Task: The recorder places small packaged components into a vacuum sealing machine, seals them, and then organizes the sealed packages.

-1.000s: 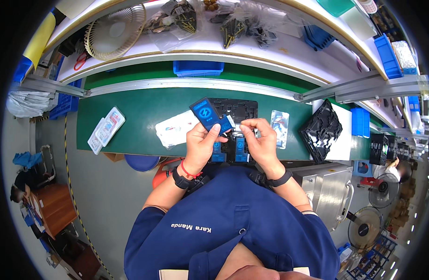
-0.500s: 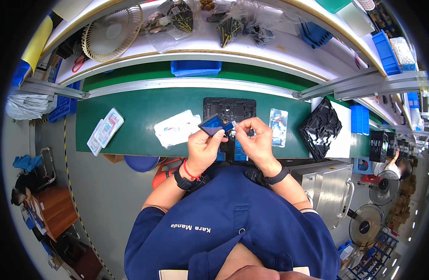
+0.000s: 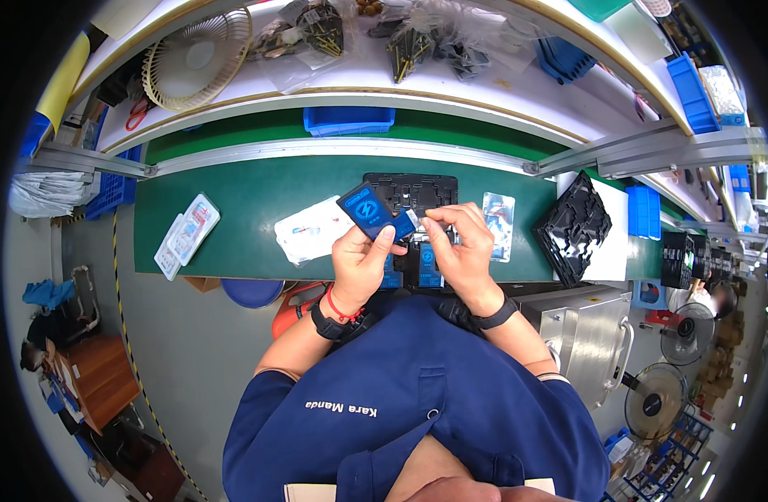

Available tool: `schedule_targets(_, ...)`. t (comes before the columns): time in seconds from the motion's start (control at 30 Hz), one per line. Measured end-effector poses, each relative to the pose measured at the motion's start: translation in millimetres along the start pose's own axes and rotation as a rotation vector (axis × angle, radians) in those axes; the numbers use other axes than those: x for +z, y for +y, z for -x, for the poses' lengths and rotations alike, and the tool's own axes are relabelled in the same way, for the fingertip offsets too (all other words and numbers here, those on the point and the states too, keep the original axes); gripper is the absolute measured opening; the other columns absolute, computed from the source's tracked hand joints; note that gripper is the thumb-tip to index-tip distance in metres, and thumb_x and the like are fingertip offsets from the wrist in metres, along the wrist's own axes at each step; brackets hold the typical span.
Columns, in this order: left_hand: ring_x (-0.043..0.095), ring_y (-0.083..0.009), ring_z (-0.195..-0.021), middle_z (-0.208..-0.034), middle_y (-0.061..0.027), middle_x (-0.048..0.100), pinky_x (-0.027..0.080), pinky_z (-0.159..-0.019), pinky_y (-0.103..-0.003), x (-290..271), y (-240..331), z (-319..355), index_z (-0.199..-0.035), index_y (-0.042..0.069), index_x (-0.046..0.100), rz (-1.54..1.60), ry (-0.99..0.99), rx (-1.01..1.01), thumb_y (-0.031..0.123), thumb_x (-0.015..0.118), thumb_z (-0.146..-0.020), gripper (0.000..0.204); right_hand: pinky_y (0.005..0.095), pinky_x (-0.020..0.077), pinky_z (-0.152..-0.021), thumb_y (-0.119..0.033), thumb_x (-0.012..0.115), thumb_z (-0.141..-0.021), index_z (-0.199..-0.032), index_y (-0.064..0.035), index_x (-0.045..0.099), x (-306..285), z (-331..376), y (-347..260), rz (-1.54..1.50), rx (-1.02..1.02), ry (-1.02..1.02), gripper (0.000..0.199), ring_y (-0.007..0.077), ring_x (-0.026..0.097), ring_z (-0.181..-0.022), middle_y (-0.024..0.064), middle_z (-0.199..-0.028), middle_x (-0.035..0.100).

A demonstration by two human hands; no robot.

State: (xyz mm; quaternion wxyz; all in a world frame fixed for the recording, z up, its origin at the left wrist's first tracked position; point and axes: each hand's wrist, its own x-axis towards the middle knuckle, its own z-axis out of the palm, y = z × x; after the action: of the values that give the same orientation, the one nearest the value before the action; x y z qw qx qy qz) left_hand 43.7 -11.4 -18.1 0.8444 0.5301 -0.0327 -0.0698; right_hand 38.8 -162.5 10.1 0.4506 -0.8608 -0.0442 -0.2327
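Head view: blue card (image 3: 374,212) between left hand (image 3: 360,263) and right hand (image 3: 461,251).

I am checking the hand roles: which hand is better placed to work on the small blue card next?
Right, probably. The left hand grips the blue card, while the right hand pinches at its lower edge.

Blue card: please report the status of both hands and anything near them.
Left hand grips blue card, tilted above green table. Right hand fingers pinch at card's lower corner. Black tray lies just behind.
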Motion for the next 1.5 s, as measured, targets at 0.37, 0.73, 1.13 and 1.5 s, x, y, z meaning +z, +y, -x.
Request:
schedule_targets(0.37, 0.062, -0.0113, -0.066, -0.078, -0.0073, 0.063, 0.053, -0.059, -0.024, -1, -1, 1, -0.084, -0.005, 0.061, -0.173, -0.052, 0.128, 0.003, 0.057, -0.086, 0.010, 0.0342, 0.0425, -0.070, -0.001, 0.070, -0.066, -0.078, -0.0044, 0.063, -2, -11, -5, 0.098, -0.336, 0.024, 0.015, 0.0201, 0.056, -0.066, 0.0046, -0.074, 0.062)
schedule_targets(0.73, 0.062, -0.0139, -0.066, -0.082, -0.0081, 0.063, 0.052, -0.060, -0.024, 1, -3, 4, -0.088, -0.004, 0.060, -0.152, -0.065, 0.138, 0.003, 0.055, -0.087, 0.009, 0.0365, 0.0431, -0.071, 0.002, 0.067, -0.062, -0.083, -0.0040, 0.061, -3, -9, -14, 0.308, -0.482, 0.061, 0.023, 0.0190, 0.055, -0.066, 0.0036, -0.076, 0.061)
schedule_targets(1.13, 0.062, -0.0145, -0.066, -0.081, -0.0086, 0.063, 0.052, -0.060, -0.025, 4, 1, 6, -0.088, -0.005, 0.060, -0.094, -0.068, 0.098, 0.003, 0.055, -0.087, 0.009, 0.0363, 0.0445, -0.070, 0.004, 0.068, -0.063, -0.084, -0.0033, 0.061, 0, -4, -9, 0.210, -0.455, 0.091, 0.023, 0.0215, 0.056, -0.069, 0.0056, -0.076, 0.060)
schedule_targets(1.5, 0.062, -0.0144, -0.065, -0.080, -0.0088, 0.063, 0.052, -0.059, -0.025, -3, -1, 5, -0.086, -0.004, 0.060, -0.202, -0.102, 0.144, 0.003, 0.056, -0.086, 0.009, 0.0374, 0.0444, -0.071, 0.005, 0.067, -0.062, -0.083, -0.0026, 0.060, -1, -7, -9, 0.200, -0.458, 0.036, 0.023, 0.0223, 0.055, -0.067, 0.0063, -0.075, 0.059)
